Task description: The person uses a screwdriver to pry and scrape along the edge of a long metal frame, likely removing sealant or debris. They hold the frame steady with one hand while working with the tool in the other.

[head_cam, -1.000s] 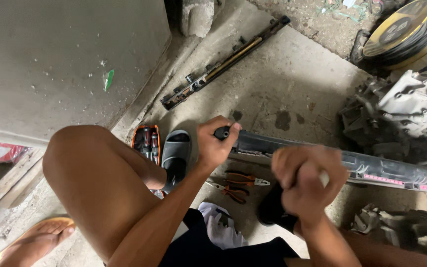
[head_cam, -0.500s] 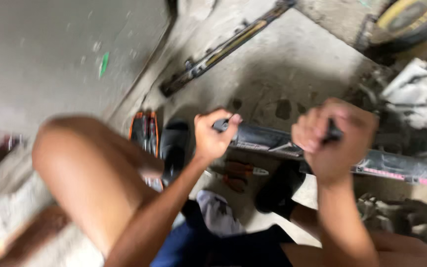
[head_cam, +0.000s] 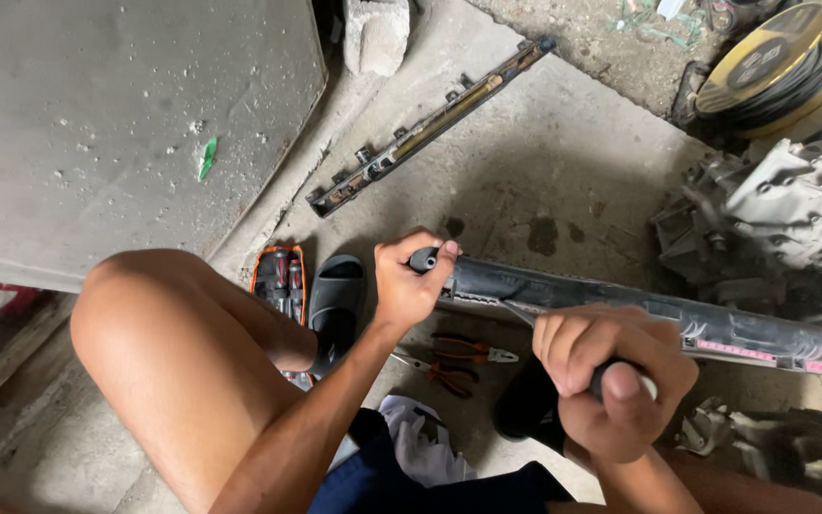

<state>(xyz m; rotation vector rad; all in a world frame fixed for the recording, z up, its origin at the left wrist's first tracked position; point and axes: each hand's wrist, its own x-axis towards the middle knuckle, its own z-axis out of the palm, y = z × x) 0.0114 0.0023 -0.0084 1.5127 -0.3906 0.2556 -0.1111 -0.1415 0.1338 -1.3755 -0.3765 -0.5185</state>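
Radiator-like long black part point(head_cam: 620, 314) is lying across the concrete floor point(head_cam: 563, 181), running from centre toward 3 o'clock. Left hand point(head_cam: 411, 286) is keeping its fingers curled tight round the part's near end. Right hand point(head_cam: 611, 381), which was raised half a second ago, is coming back down to 5 o'clock, fist clenched round a dark tool handle point(head_cam: 620, 376), tip now meeting the part's edge: prying is resuming. Pliers point(head_cam: 459, 357) are lying beneath.

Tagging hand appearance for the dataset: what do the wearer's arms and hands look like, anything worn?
Both arms are bare to the elbow and beyond: no sleeves in view. The left hand and right hand have no gloves, rings, watch or bands visible. No markings show.
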